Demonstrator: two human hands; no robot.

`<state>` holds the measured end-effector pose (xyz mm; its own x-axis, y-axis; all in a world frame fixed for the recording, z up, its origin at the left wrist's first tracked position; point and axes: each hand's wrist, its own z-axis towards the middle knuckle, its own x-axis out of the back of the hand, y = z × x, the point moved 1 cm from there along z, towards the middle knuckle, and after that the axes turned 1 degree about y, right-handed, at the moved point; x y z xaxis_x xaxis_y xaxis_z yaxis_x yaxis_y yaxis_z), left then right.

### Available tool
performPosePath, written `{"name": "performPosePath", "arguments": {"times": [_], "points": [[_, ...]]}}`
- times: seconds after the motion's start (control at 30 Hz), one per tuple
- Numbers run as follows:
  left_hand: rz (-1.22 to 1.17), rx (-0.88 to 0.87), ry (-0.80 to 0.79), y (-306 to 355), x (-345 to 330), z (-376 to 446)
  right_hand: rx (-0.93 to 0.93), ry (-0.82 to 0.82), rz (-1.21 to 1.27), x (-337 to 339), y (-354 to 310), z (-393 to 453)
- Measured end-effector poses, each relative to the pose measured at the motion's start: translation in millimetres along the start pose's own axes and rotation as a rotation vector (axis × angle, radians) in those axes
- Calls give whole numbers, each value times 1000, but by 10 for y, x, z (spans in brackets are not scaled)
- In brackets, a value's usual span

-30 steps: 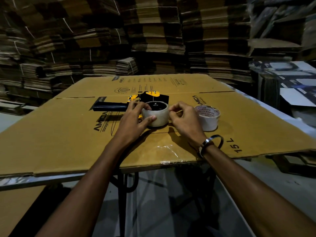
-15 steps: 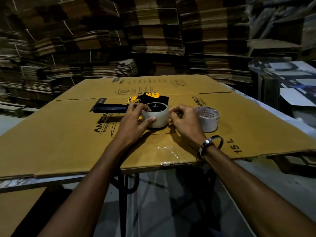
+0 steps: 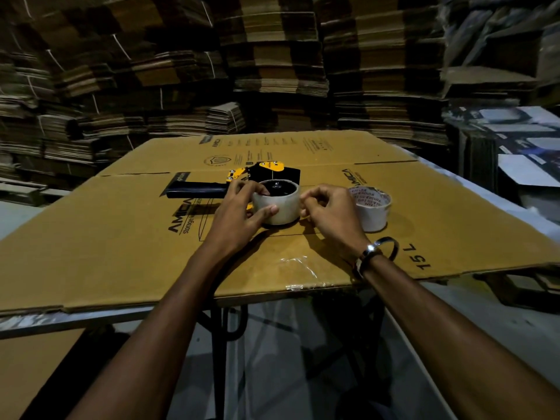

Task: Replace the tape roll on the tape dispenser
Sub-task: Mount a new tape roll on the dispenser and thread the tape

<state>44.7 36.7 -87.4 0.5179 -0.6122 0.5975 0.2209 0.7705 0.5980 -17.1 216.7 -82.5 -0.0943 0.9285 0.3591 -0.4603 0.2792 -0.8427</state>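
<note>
There are two hands: one left hand (image 3: 239,213) and one right hand (image 3: 330,216). There are two rolls of tape: one tape roll (image 3: 277,204) sits on the dispenser, and one white roll with red print (image 3: 371,212) stands just beside the right hand. There is one tape dispenser (image 3: 239,181), black and yellow. There is one big flat cardboard sheet (image 3: 106,237) on top of the table. There is one bracelet (image 3: 378,250) on the right wrist. There is one crumpled bit of clear tape (image 3: 298,265) on the cardboard. Behind, there are many stacks of flat cardboard (image 3: 272,71), too many to count.
</note>
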Motion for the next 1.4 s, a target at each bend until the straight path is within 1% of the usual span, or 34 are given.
{"name": "performPosePath", "arguments": {"times": [0.13, 0.3, 0.43, 0.57, 0.73, 0.9, 1.07, 1.4], "points": [[-10, 9, -5, 1, -3, -2, -56, -25, -15, -8, 10, -10], [-16, 16, -16, -9, 0, 0, 2, 14, 111, 6, -54, -18], [-20, 12, -16, -16, -7, -1, -64, -3, 87, -11, -22, -12], [-14, 5, -8, -29, -7, 6, -41, 33, 86, -8, -24, 0], [-20, 6, -5, -23, -2, 3, -94, -20, 152, -1, -35, -14], [-33, 4, -3, -18, 5, 7, 3, 25, 183, -8, -69, -23], [-40, 7, -6, -21, 8, 5, -99, -2, 155, -16, -10, 4], [-111, 15, -19, -22, 40, -6, -64, -1, 182, -10, -39, -3]]}}
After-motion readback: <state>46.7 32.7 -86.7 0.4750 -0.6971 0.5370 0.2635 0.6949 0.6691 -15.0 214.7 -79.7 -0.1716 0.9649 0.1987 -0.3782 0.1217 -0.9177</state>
